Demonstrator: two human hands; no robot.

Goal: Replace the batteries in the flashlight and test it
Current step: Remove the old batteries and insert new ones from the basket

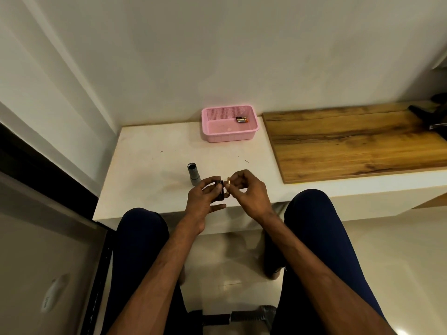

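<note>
The grey flashlight body (193,174) stands on the white ledge (150,165) with its open end up, just left of my hands. My left hand (204,201) grips a small black battery holder (219,191) above the ledge's front edge. My right hand (249,192) pinches a copper-topped battery (228,182) right beside the holder, touching its right side. Two or three more batteries (242,120) lie in the pink basket (217,135) at the back of the ledge.
A wooden board (350,146) covers the ledge to the right, with a dark object (433,114) at its far end. The white wall rises behind the basket. My knees sit below the ledge's front edge.
</note>
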